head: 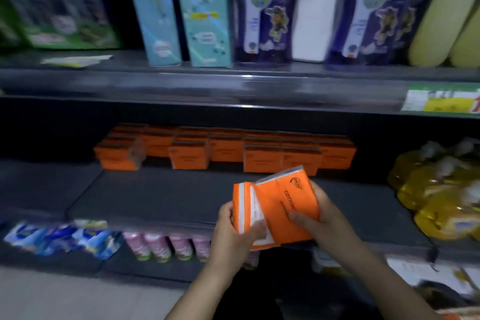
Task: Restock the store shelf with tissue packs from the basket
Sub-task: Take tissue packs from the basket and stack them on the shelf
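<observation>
Two orange tissue packs are held just in front of the stocked row [226,149] of like orange packs on the dark shelf [155,195]. The right hand [320,218] pinches the front pack [280,210] in its grip, thumb across a face printed "COTTON" in black, the rest covered. The left hand [232,238] has its grip curled round the rear pack [244,205], which is white-striped with blurred small print. Right of the row lie yellow bags [439,189]. Above the row to the right hangs a price tag [441,101], unreadable.

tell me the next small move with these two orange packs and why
Probably move the held packs forward and set them on the bare shelf in front of the orange row. The left hand and right hand each grip one above the shelf's front edge.
</observation>
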Demonstrator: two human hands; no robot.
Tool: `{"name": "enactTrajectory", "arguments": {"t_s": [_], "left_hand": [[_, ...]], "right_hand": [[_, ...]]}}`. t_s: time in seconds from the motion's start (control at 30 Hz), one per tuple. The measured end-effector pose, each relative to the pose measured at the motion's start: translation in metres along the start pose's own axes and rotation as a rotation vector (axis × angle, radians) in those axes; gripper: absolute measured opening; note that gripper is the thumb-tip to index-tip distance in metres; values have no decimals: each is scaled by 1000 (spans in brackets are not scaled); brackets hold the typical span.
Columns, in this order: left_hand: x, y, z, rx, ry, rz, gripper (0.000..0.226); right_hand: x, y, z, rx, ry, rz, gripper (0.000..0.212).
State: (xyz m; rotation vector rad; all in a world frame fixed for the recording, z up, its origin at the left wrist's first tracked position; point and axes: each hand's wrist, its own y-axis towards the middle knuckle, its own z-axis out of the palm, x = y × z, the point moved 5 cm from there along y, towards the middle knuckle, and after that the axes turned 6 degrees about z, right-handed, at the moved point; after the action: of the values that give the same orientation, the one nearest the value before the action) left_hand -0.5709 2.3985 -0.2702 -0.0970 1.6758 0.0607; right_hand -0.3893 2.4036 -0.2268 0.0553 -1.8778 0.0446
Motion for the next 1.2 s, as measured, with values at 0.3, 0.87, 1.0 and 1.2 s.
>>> {"name": "enactTrajectory", "arguments": {"t_s": [0.3,0.87,1.0,1.2], "left_hand": [[0,-16,-84,-310,-50,48,42],[22,5,-137,-358,-237,50,39],[27,19,-140,-392,-300,41,43],[42,50,-126,-461,-383,-25,42]], "right_hand": [[3,-3,42,18,-20,-19,69],[23,25,89,-21,-412,21,78],[20,30,92,-40,-493,50,77],[11,45,91,-99,-574,42,58]]}}
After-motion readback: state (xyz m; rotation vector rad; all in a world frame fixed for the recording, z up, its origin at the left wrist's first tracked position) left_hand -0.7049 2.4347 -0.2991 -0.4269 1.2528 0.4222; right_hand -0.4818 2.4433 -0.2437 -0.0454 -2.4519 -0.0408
